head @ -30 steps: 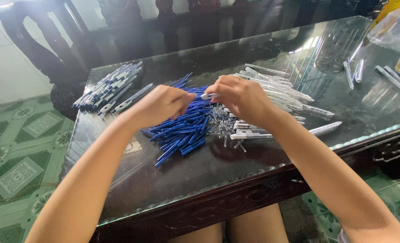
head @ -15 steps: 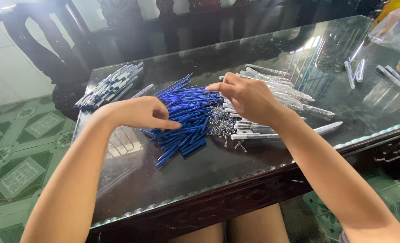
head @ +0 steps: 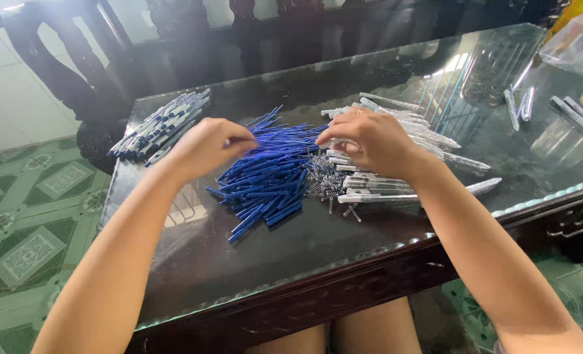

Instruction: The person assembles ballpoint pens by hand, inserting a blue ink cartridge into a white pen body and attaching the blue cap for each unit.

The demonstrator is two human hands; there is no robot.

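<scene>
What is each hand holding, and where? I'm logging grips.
Cannot tell: the left hand is closed over the blue refills, the right hand over the barrels.

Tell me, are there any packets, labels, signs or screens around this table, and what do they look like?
Clear plastic bag: far right corner of the glass table top, crumpled, see-through, with something yellow behind it.
No signs, screens or readable labels show.
</scene>
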